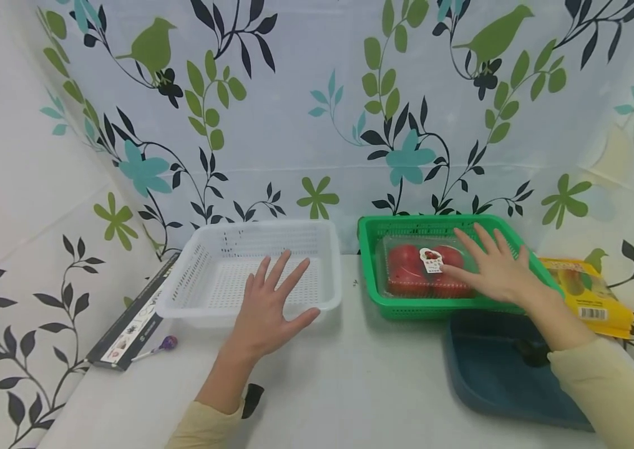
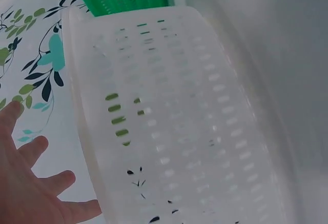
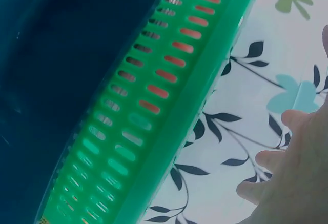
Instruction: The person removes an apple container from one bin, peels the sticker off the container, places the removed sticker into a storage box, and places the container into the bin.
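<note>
My left hand (image 1: 266, 312), fingers spread, hovers at the front edge of a white plastic basket (image 1: 182, 293) with slotted sides. Its fingers also show beside the white basket (image 2: 174, 106) in the left wrist view. With its fingers spread too, my right hand (image 1: 499, 268) is above the right part of a green basket (image 1: 370, 268). In that basket lies a clear plastic box of red fruit (image 1: 407, 268) with a white label. The right wrist view shows the green basket's slotted side (image 3: 169, 96) and my right hand (image 3: 297, 167) beyond it. Neither hand holds anything.
A dark blue tray (image 1: 491, 374) stands in front of the green basket, a dark object inside it. A yellow packet (image 1: 592, 299) lies at the right. To the left are a long black box (image 1: 137, 318) and a purple-headed lollipop (image 1: 168, 342). Patterned cloth hangs behind.
</note>
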A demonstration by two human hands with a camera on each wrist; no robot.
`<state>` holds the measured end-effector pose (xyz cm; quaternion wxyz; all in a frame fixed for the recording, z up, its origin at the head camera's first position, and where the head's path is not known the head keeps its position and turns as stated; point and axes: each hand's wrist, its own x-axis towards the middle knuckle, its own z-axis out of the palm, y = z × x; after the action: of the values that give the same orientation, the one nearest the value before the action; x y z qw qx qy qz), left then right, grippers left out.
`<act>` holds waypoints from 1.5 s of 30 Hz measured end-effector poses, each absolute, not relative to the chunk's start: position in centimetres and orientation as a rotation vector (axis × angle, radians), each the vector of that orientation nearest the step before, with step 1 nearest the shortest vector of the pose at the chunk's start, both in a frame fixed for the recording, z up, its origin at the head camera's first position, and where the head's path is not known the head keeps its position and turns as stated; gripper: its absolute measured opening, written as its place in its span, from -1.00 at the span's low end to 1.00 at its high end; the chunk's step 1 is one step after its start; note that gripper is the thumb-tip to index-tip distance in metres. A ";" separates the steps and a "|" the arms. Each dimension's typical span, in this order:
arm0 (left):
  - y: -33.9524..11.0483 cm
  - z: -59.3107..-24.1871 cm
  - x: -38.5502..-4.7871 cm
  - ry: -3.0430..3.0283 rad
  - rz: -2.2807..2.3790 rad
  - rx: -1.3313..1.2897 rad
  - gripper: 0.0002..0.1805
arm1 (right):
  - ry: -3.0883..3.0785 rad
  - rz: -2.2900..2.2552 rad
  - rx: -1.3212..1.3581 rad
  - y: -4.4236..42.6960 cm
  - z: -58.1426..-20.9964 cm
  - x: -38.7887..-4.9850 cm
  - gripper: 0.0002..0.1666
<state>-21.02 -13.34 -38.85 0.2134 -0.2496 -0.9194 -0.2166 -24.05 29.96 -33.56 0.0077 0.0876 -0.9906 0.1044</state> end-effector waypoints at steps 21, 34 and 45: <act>-4.1 -39.8 -21.5 -2.355 -1.030 -0.867 -0.14 | -3.156 0.912 0.282 33.0 -32.8 -28.0 0.21; -0.5 -41.0 -19.9 -2.330 -1.292 -0.798 -0.29 | -3.379 1.200 0.082 34.5 -32.2 -28.6 0.32; 1.6 -42.6 -20.4 -2.325 -1.302 -0.702 -0.35 | -3.364 1.406 0.051 35.7 -33.1 -29.5 0.27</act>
<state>-20.37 1.57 -42.62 0.1917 -0.2501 -0.8281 -0.4636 -29.54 35.69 -33.11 -0.2498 0.0136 -0.8933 0.3734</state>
